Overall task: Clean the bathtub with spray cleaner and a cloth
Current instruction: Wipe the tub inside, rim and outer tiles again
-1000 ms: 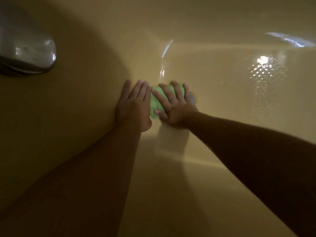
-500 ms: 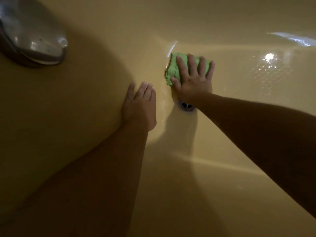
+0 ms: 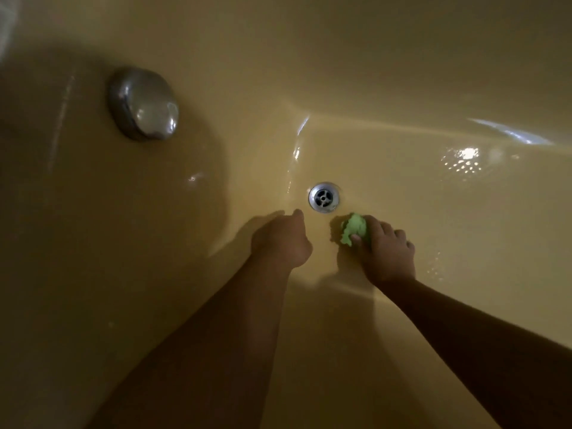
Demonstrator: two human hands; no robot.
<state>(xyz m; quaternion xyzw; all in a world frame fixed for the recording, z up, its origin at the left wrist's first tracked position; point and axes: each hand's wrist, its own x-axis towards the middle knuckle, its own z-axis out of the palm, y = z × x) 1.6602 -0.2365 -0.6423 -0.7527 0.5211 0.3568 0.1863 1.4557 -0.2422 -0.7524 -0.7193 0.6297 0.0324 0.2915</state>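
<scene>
Yellow tub: head view is looking down into it; the floor is shining with wet glints at the right, and the near parts are lying in shadow.
Drain: metal, sitting uncovered on the floor just beyond both hands.
Cloth: green, bunched into a wad, lying on the floor just beside the drain, on its near right.
Right hand: gripping the cloth, with the fingers curling over its top and the thumb closing on its near edge.
Left hand: holding nothing; the fingers are bending loosely and one tip is reaching toward the drain. It seems to be bracing where wall meets floor, but I cannot tell whether it is touching.
Overflow cap: round metal, sitting on the wall at upper left, well apart from both hands.
Spray: not showing in this view.
Step in hand (judged): wiping the floor around the drain.
Doing it well: opening the wad flatter would be giving more contact. Working in overlapping rings around the drain rim, then outward, would be leaving no gaps. The free hand should be bracing on the wall.
Risk: the wet enamel is likely slippery under a leaning hand, and a loose corner of the cloth could be catching in the drain grid.
</scene>
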